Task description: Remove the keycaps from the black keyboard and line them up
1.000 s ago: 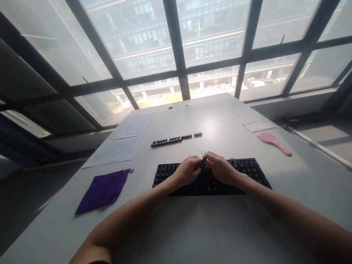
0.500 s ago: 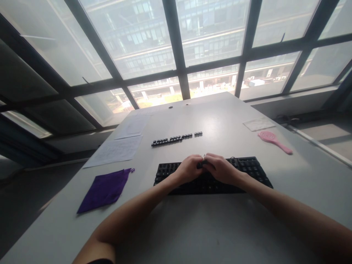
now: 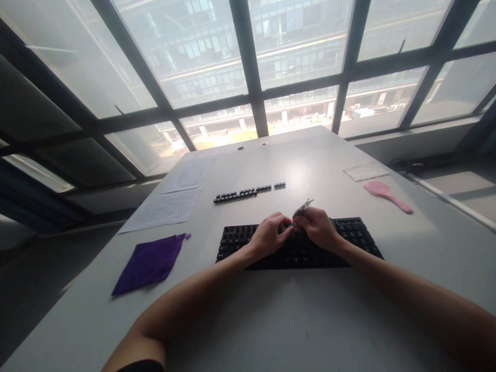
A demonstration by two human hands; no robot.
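A black keyboard [image 3: 356, 238] lies on the grey table [image 3: 302, 320] in front of me. Both my hands are over its upper middle, close together. My right hand [image 3: 320, 228] is closed on a small metal wire tool [image 3: 303, 207] whose end sticks up and to the right. My left hand [image 3: 269, 237] is curled, its fingertips pinched beside the right hand's on something small that I cannot make out. A row of loose black keycaps [image 3: 248, 192] lies on the table beyond the keyboard.
A purple cloth pouch [image 3: 149, 262] lies to the left of the keyboard. Sheets of paper [image 3: 165, 209] lie at the far left. A pink brush [image 3: 385, 195] and a clear plastic bag [image 3: 364, 170] are at the far right. Large windows stand behind the table's far edge.
My hands have stayed over the keyboard's top middle. The metal tool now tilts up and to the right out of my right hand; before, it stood between both hands.
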